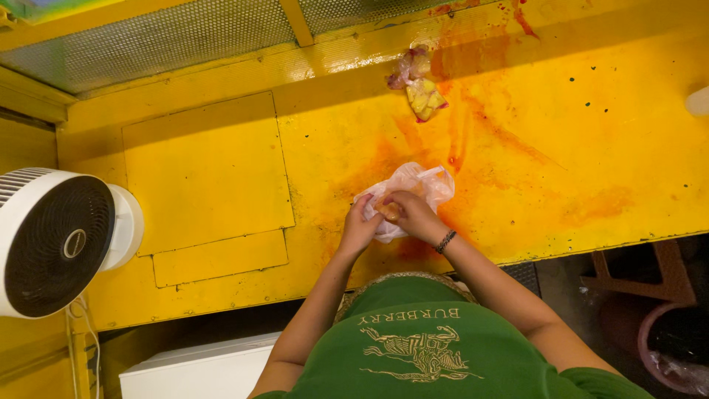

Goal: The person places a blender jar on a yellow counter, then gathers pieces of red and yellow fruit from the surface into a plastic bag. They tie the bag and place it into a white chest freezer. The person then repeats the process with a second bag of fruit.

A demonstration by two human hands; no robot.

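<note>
pinching together at the centre of the frame, the left hand point(360, 230) and the right hand point(410, 214) both had a clenched grip on a thin pink plastic bag point(415, 189) with something orange inside, held just over the stained yellow table point(591, 133). a beaded bracelet point(444, 241) sat on the right wrist. well apart, near the top centre, lay a second small bag of yellow pieces point(422, 92). a white fan point(55, 240) stood at the left edge.

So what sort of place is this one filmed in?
Probably a small food stall or street cart: a yellow metal counter stained orange-red, a tied bag of cut fruit near the back, and a small fan. Both hands hold a thin plastic bag.
</note>
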